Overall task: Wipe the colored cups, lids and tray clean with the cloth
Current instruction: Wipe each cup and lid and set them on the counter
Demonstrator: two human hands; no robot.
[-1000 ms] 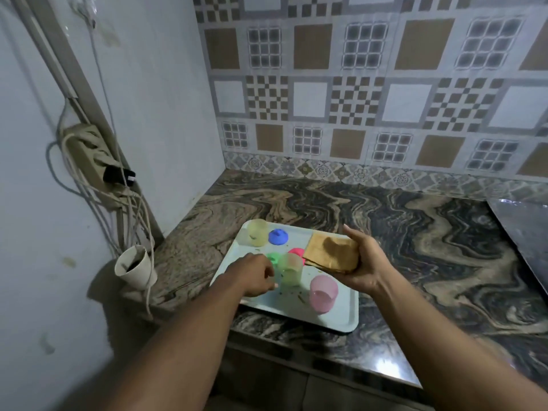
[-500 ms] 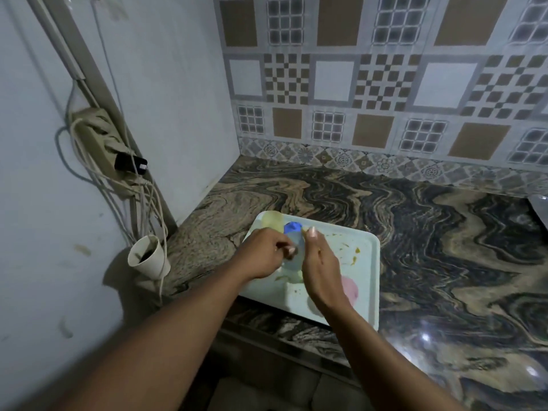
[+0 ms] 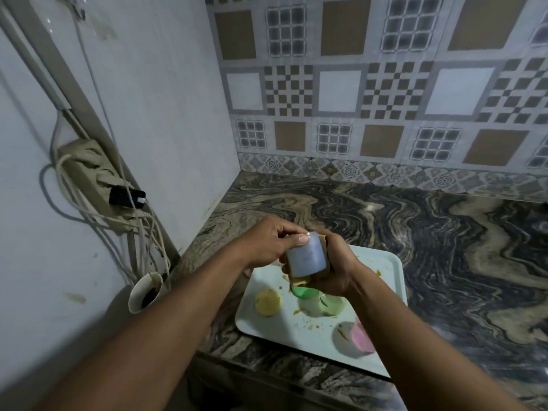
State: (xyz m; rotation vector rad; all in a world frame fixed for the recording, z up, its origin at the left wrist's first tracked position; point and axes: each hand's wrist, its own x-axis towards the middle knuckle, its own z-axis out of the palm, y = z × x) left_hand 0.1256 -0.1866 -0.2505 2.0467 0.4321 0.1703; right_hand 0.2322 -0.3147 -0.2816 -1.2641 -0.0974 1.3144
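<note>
My left hand (image 3: 268, 243) holds a pale blue cup (image 3: 307, 258) above the white tray (image 3: 382, 262). My right hand (image 3: 336, 269) presses a tan cloth (image 3: 299, 280) around the cup's far side and bottom. On the tray below lie a yellow cup (image 3: 267, 301), a green lid (image 3: 303, 292), a light green cup (image 3: 333, 304) and a pink cup (image 3: 360, 338). Orange-brown smears and crumbs spot the tray.
The tray sits near the front edge of a marbled stone counter (image 3: 444, 232). On the left wall hangs a power strip with a black plug (image 3: 126, 197) and loose cords. A paper cup (image 3: 145, 295) hangs below it. Patterned tiles back the counter.
My left hand picked the blue cup up off the tray and raised it. My right hand brought the cloth against it. The camera moved closer and to the left.
</note>
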